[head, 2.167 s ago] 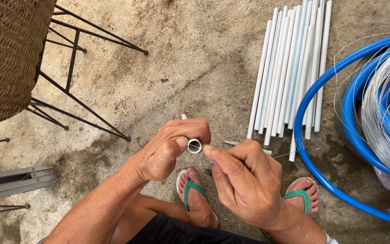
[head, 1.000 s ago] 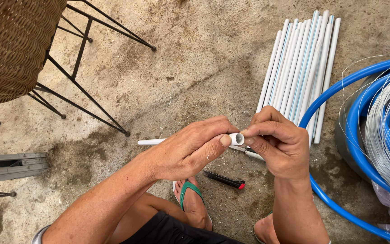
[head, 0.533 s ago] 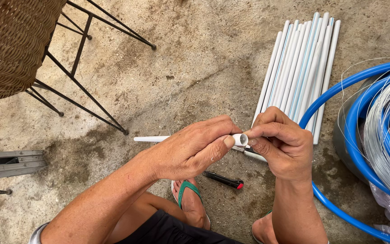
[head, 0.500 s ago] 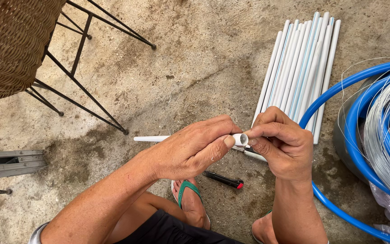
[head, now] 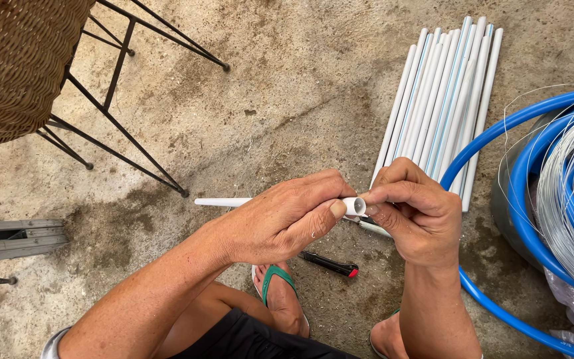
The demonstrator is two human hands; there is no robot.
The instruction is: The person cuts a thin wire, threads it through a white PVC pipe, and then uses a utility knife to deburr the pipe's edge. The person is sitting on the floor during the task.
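Observation:
My left hand grips a thin white plastic tube that runs leftward out of the fist; its open end shows at my thumb tip. My right hand is closed at that open end, fingertips pinched against it; whatever they pinch is too small to make out. Both hands meet above the concrete floor, over my feet in green sandals.
A bundle of white tubes lies on the floor at upper right. Coils of blue hose and silver wire fill the right edge. A black and red cutter lies below my hands. A wicker chair on black metal legs stands upper left.
Since the earliest frame both hands moved right and the tube turned from end-on to lying sideways. Over the last half second the hands have hardly moved.

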